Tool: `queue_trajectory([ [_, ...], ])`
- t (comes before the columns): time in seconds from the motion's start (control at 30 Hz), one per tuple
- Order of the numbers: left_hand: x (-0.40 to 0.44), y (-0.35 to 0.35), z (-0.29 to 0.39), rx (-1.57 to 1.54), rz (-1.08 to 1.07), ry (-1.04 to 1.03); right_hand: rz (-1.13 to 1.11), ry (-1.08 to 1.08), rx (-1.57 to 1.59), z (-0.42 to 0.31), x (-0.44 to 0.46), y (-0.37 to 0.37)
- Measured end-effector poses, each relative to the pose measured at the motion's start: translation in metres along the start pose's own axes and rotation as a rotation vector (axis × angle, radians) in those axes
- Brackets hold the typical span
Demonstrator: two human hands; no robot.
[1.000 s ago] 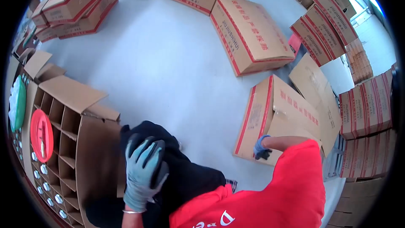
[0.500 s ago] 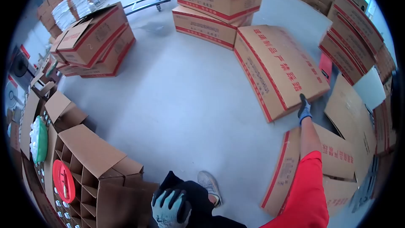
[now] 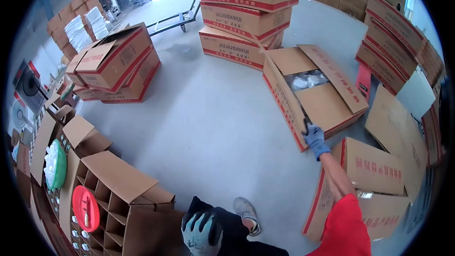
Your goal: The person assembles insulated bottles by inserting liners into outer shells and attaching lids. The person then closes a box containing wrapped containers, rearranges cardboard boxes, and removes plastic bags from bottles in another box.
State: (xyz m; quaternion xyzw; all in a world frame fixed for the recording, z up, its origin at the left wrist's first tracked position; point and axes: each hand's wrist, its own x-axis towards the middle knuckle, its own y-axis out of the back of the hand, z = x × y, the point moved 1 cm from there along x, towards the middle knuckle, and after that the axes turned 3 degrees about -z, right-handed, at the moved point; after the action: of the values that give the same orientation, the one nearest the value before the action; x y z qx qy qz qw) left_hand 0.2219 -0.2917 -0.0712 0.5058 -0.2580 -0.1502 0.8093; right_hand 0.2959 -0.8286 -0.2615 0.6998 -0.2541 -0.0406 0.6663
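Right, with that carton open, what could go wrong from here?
With the right hand at the edge of the open carton, the long printed flap could swing back over the opening. What looks like clear plastic around the contents might snag or tear if pulled. And the red tray, lying over the divided carton on the left, could tip if knocked, spilling the thin tool in it.

"JIUJIUSHIHUI" on three stacked cartons (image 3: 246,21); "2" on the upper left-hand carton (image 3: 121,64).
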Motion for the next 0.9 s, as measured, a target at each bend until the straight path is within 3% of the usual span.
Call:
queue_trajectory([
  [0.03, -0.003, 0.001, -0.003, 0.006, 0.004, 0.008, 0.046, 0.052, -0.047, -0.020, -0.022, -0.003],
  [0.1, -0.001, -0.004, -0.011, 0.053, -0.042, 0.024, -0.169, -0.016, -0.090, -0.063, -0.068, 0.039],
  [0.27, -0.003, 0.006, -0.008, 0.164, -0.126, 0.115, -0.346, 0.139, -0.099, -0.080, -0.193, 0.072],
  [0.47, 0.051, -0.012, 0.029, 0.029, -0.004, -0.181, -0.463, 0.274, -0.048, -0.095, -0.307, 0.126],
  [0.57, 0.035, -0.083, 0.024, 0.105, -0.220, -0.231, -0.599, 0.290, -0.011, -0.104, -0.348, 0.132],
  [0.67, -0.016, -0.139, 0.015, 0.355, -0.544, -0.053, -0.779, 0.312, -0.140, -0.106, -0.367, 0.122],
  [0.8, -0.024, -0.230, -0.036, 0.211, -0.869, -0.045, -0.638, 0.443, 0.111, -0.104, -0.350, 0.053],
  [0.9, -0.015, -0.262, -0.063, 0.027, -0.961, -0.089, -0.316, 0.394, 0.033, -0.175, -0.238, 0.083],
])
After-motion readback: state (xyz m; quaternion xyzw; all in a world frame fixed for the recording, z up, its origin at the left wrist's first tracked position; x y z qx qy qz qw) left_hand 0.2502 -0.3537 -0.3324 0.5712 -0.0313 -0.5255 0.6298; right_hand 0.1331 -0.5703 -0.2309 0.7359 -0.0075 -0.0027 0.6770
